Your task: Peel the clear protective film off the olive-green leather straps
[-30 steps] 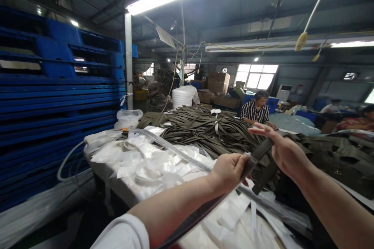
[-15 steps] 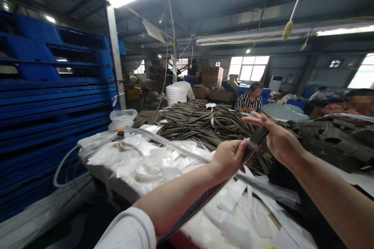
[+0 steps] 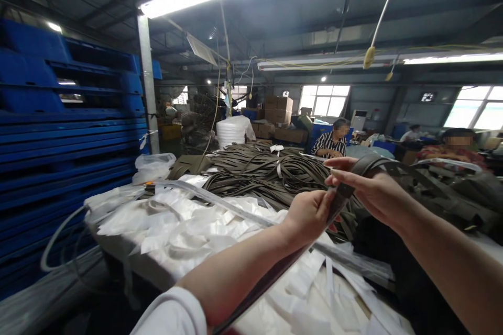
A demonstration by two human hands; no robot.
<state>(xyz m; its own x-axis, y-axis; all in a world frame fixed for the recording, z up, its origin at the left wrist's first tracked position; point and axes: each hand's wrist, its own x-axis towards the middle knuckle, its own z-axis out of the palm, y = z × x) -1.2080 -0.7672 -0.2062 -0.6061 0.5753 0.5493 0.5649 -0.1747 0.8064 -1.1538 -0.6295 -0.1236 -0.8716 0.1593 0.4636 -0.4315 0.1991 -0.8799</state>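
A long dark olive strap (image 3: 341,199) runs slantwise between my two hands, and its lower part trails down behind my left forearm. My left hand (image 3: 308,214) is closed round it, thumb on top. Just above and to the right, my right hand (image 3: 379,191) has the strap between thumb and fingers, the fingers fairly straight. From there the strap arches over the back of that hand toward the right. Behind my hands lies a heap of similar dark straps (image 3: 243,178), some tied with white bands.
White paper scraps (image 3: 188,225) cover the near table, with a clear plastic strip (image 3: 220,201) across them. Blue pallets (image 3: 70,152) are stacked at left beside a metal post (image 3: 147,84). Dark pieces (image 3: 444,193) lie at right. A person in stripes (image 3: 332,141) sits beyond the heap.
My right hand has moved closer along the strap, which now arches over it instead of ending near its palm. The view has turned slightly right.
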